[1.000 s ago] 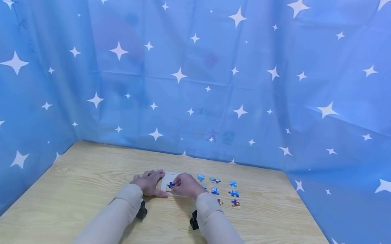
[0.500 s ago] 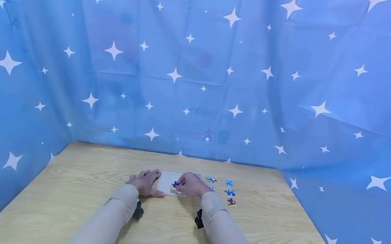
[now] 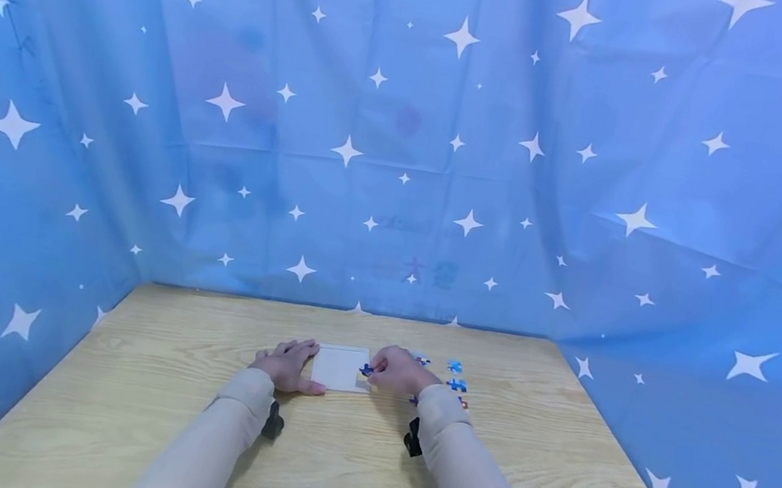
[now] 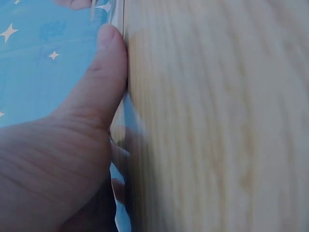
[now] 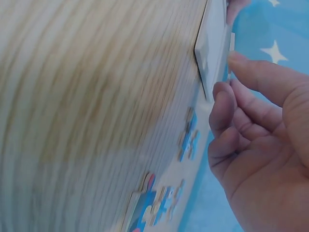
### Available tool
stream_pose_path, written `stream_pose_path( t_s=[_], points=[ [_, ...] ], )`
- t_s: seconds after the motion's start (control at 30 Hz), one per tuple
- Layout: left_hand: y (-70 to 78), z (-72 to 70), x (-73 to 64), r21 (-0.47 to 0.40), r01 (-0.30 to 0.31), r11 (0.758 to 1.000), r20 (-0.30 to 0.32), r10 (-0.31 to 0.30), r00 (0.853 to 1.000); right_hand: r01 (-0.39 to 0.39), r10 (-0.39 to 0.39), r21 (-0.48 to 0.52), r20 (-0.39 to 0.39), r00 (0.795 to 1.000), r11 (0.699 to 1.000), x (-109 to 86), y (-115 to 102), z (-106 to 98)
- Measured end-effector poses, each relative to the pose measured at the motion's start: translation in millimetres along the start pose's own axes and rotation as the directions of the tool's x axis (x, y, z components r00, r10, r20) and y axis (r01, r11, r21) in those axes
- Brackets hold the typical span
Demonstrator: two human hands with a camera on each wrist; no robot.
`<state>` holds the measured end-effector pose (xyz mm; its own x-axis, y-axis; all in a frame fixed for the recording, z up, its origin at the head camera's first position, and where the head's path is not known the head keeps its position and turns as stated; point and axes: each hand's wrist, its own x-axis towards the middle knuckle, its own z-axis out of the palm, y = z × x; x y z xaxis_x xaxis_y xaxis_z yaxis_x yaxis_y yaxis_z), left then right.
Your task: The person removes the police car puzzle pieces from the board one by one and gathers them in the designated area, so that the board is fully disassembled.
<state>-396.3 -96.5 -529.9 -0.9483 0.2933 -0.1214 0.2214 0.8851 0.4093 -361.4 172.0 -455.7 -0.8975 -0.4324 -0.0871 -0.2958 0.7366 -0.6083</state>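
Note:
A flat white puzzle tray [image 3: 336,367] with a thin raised border lies on the table. My left hand [image 3: 289,367] rests at its left side, fingers spread, and the straight thumb [image 4: 107,63] lies along the near edge in the left wrist view. Over the tray's right part, my right hand [image 3: 402,371] pinches a dark blue jigsaw piece [image 3: 366,369] between thumb and fingertips. The piece casts a small shadow onto the white surface. From the right wrist, the tray's corner [image 5: 205,55] shows just beyond the fingertips, and the piece is mostly hidden.
To the right lie loose jigsaw pieces, among them a light blue one [image 3: 455,367], a blue one [image 3: 457,385] and a red one [image 3: 463,403]; my right hand partly covers the group. Behind the wooden table [image 3: 327,471] hangs a blue star-patterned curtain [image 3: 407,137].
My right hand has moved right with the jigsaw piece, from the tray's left-middle part to its right side, uncovering more of the white surface. The left hand stays at the tray's left.

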Motion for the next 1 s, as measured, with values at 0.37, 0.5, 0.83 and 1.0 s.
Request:
stream_pose_path(
  t_s=[0.37, 0.5, 0.83, 1.0],
  points=[
    [0.7, -2.4, -0.1, -0.003, -0.009, 1.0, 0.001, 0.009, 1.0, -0.011, 0.011, 0.01, 0.023, 1.0, 1.0, -2.2, 15, -6],
    [0.4, -2.7, 0.8, -0.002, -0.007, 1.0, 0.013, 0.007, 1.0, -0.017, 0.016, 0.029, 0.023, 1.0, 0.999, -6.2, 20, -8],
    [1.0, -4.0, -3.2, -0.022, -0.021, 1.0, 0.007, 0.021, 1.0, -0.039, 0.038, 0.02, 0.043, 0.998, 0.999, -13.8, 33, -12],
    [2.7, -6.2, -7.8, -0.03, -0.018, 0.999, 0.015, 0.019, 1.0, -0.04, 0.04, 0.005, 0.049, 0.998, 0.999, -18.4, 39, -13]
  ],
)
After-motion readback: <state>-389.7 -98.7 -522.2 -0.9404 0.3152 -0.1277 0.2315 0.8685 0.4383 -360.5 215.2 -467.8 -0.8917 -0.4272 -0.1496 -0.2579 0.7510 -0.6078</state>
